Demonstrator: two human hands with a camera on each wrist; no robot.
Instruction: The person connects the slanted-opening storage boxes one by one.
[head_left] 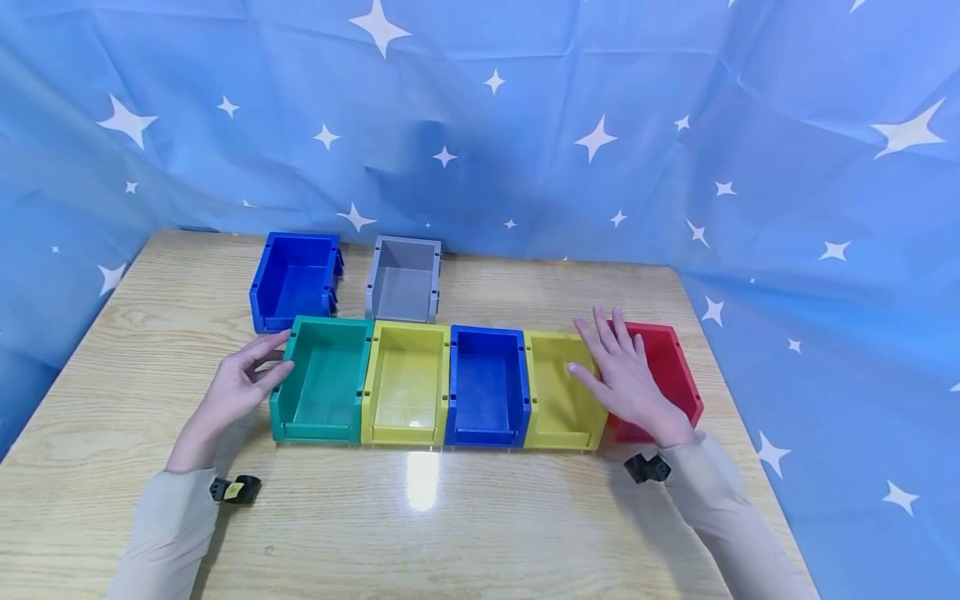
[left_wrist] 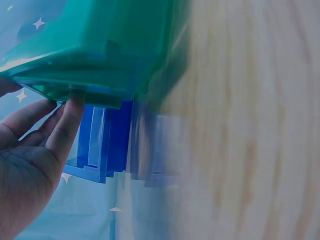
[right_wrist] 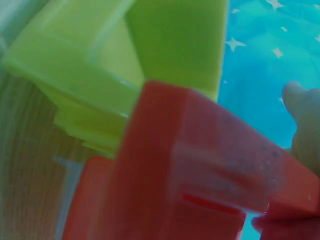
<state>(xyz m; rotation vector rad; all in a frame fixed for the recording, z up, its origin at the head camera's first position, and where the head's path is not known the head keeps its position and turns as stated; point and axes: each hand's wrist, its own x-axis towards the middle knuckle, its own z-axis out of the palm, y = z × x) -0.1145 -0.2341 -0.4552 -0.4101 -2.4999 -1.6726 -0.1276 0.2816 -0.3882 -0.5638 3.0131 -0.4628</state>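
Observation:
A green bin [head_left: 326,383], a yellow bin [head_left: 407,375], a blue bin [head_left: 487,383], a second yellow bin [head_left: 558,379] and a red bin [head_left: 670,367] stand side by side in a row on the table. My left hand [head_left: 236,385] is at the green bin's outer side, its fingertips at the left rim; in the left wrist view a finger [left_wrist: 72,117] meets the underside of that rim. With fingers spread, my right hand [head_left: 626,379] lies over the border between the second yellow bin and the red bin, hiding part of both.
Behind the row, a second blue bin [head_left: 296,279] stands at the back left, with a grey bin [head_left: 405,279] to its right. A blue star-patterned cloth [head_left: 525,183] hangs behind the wooden table [head_left: 337,525] and along its sides.

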